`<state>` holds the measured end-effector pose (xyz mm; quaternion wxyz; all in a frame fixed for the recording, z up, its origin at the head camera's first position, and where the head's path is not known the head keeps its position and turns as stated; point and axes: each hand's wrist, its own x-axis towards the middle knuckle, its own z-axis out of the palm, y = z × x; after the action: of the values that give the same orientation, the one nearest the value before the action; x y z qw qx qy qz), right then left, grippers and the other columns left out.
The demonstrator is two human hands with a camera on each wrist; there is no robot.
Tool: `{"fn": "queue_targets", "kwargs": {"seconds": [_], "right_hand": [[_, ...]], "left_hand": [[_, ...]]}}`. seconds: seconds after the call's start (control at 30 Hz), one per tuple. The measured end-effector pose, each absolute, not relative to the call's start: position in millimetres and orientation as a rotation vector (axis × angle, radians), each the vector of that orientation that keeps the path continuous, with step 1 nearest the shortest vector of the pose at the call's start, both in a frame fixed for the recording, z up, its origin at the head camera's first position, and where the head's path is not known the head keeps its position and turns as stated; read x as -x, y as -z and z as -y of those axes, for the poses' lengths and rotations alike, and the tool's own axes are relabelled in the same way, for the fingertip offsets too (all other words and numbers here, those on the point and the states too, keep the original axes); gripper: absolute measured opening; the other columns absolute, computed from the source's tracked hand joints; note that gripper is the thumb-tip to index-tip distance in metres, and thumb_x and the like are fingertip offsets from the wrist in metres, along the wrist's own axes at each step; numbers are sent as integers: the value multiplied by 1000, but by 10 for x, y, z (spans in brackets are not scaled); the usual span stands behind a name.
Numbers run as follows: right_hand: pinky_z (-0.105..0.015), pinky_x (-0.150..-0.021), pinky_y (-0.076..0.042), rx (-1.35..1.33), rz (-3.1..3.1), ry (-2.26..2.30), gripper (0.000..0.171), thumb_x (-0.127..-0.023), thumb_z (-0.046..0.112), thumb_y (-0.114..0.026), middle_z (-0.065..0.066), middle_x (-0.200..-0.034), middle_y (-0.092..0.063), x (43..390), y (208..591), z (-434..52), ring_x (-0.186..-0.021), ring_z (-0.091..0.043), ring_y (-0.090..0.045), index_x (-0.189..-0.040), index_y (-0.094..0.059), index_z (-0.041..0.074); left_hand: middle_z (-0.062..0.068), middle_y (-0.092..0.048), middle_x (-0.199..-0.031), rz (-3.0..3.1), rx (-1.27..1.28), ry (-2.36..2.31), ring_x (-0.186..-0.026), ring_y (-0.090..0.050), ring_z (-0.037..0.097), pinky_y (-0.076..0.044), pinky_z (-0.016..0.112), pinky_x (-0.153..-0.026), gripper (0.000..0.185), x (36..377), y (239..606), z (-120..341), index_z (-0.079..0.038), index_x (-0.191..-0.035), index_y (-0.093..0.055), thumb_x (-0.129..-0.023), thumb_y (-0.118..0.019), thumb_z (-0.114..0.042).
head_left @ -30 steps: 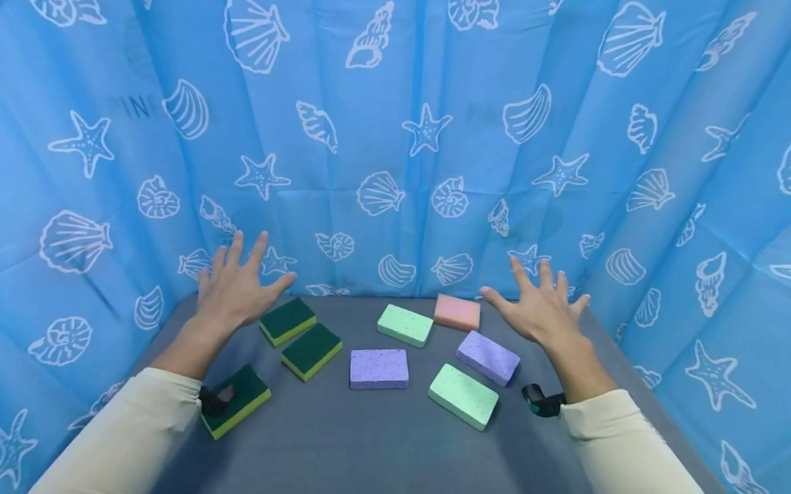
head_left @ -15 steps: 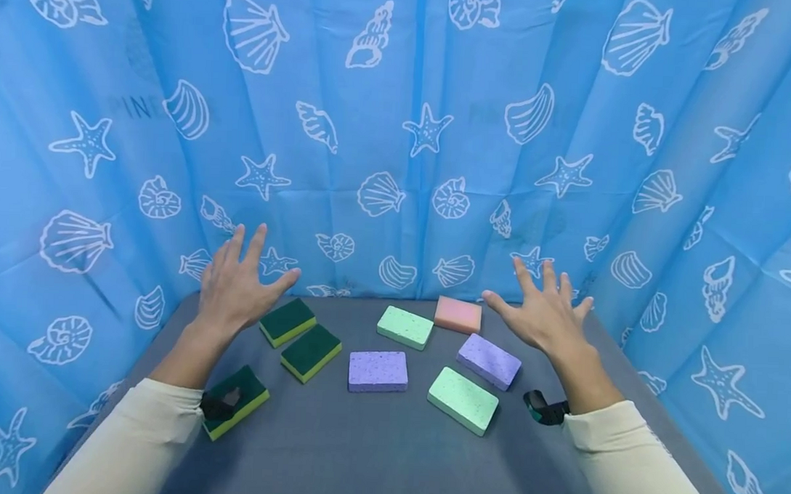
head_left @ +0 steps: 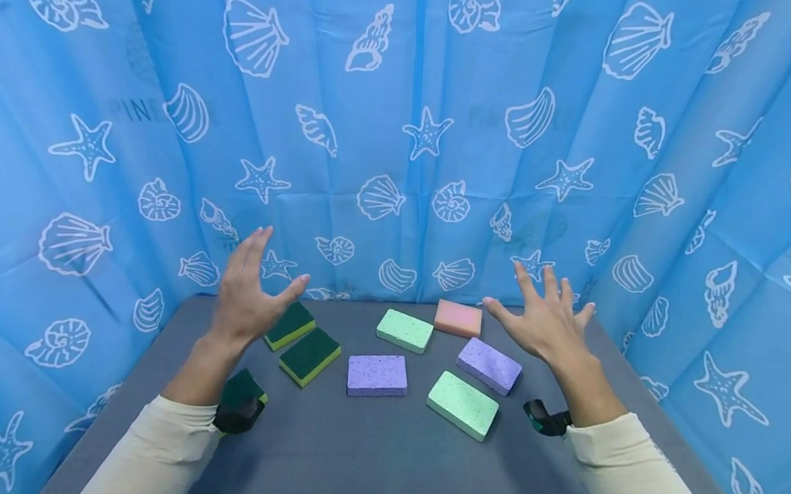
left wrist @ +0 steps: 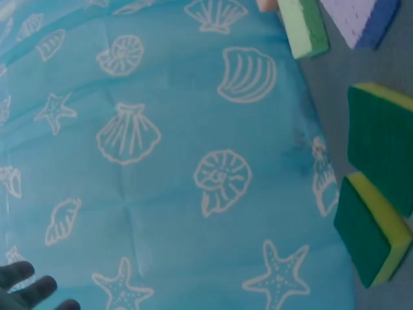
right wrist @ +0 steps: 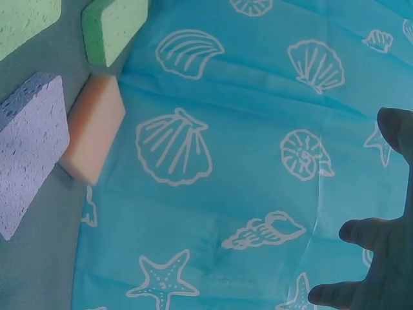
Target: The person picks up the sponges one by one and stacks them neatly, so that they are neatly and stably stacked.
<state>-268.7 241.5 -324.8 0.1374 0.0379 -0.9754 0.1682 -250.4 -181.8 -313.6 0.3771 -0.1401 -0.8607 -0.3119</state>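
My left hand (head_left: 246,293) hovers, empty, at the left with fingers extended and thumb spread. It overlaps the edge of a green-and-yellow scouring sponge (head_left: 292,322); a second one (head_left: 309,354) lies just nearer. The third scouring sponge (head_left: 239,388) is partly hidden by my left wrist and its black strap. Over the right side, my right hand (head_left: 545,319) hovers with spread fingers and holds nothing. Nearest to it are a purple sponge (head_left: 489,365) and a pink sponge (head_left: 458,318). Mint-green sponges (head_left: 404,330) (head_left: 463,405) and another purple sponge (head_left: 377,376) lie around the middle.
All the sponges lie flat on a grey cloth-covered table (head_left: 362,457). A blue curtain (head_left: 398,167) with white shell and starfish prints hangs behind the table and along both sides.
My left hand has shifted right and turned more edge-on, now covering part of the far scouring sponge. The right hand has hardly moved. The sponges keep their places.
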Motion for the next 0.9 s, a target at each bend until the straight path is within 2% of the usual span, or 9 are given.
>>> {"fn": "queue_targets", "kwargs": {"seconds": [0.2, 0.37, 0.57, 0.9], "right_hand": [[-80, -87, 11, -125, 2816, -474, 97, -84, 78, -38, -34, -152, -7, 2674, 3251, -2392, -133, -61, 0, -157, -15, 18], [-79, -87, 13, -139, 2819, -482, 97, -85, 77, -38, -34, -152, -7, 2664, 3272, -2378, -133, -60, 0, -157, -14, 17], [-79, -87, 12, -127, 2832, -476, 97, -85, 77, -39, -34, -152, -7, 2644, 3323, -2373, -133, -61, -1, -157, -15, 16], [-79, -88, 11, -122, 2855, -482, 98, -85, 78, -37, -33, -153, -5, 2637, 3341, -2337, -134, -59, 1, -157, -13, 17]], "left_hand": [[21, -45, -139, 2041, 444, 879, -128, -41, 37, -34, 59, -98, 81, 2489, 3297, 1747, 0, -143, -42, -77, -73, -35], [20, -47, -137, 2043, 438, 963, -122, -46, 36, -39, 56, -94, 76, 2463, 3428, 1675, -2, -143, -42, -79, -73, -30], [16, -48, -137, 2087, 410, 1159, -120, -46, 32, -41, 54, -88, 71, 2444, 3588, 1563, -6, -144, -42, -83, -73, -24], [13, -47, -140, 2150, 451, 1355, -121, -46, 29, -41, 54, -89, 69, 2484, 3926, 1375, -9, -145, -41, -85, -73, -22]]}}
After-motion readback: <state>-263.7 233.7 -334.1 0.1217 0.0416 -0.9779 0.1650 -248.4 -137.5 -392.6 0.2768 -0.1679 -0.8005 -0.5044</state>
